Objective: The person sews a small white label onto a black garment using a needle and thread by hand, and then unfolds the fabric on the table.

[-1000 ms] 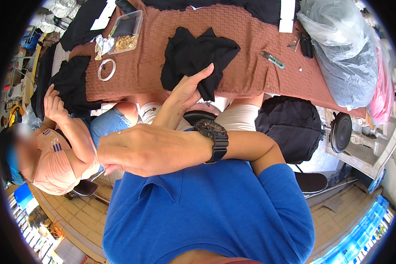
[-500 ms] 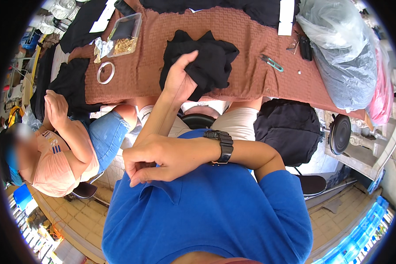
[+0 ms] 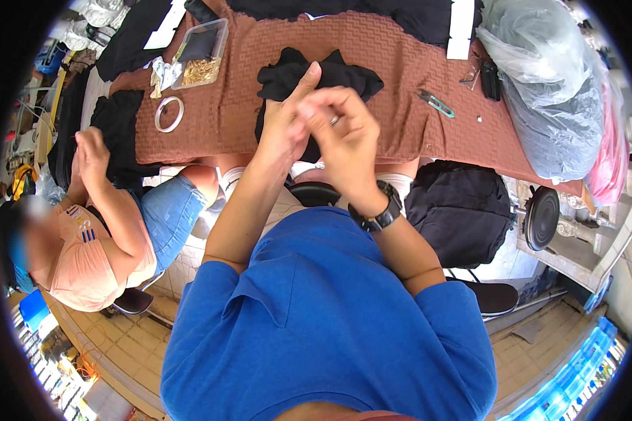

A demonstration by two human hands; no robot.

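Note:
My left hand (image 3: 282, 125) is over the near part of a crumpled black cloth (image 3: 358, 78) on the table. One digit points up, stretched out; its other fingers are mostly hidden. I see nothing held in it. Against or just in front of its palm is my right hand (image 3: 347, 137), fingers bent and smeared by motion, so whether it grips anything is unclear. A ring is on one of its fingers and a black wristwatch (image 3: 380, 209) on that wrist.
A brown cloth-covered table (image 3: 253, 52) carries a clear box (image 3: 202, 52), a white tape roll (image 3: 169, 114), teal thread snips (image 3: 437, 103) and grey plastic bags (image 3: 551, 91). A black bundle (image 3: 458, 214) lies right of my legs. A co-worker (image 3: 109, 238) sits at left, hands together.
My right hand has swung up from beside my left forearm to my left hand. My left hand has turned slightly and stays near the black cloth. The co-worker's hands shift slightly.

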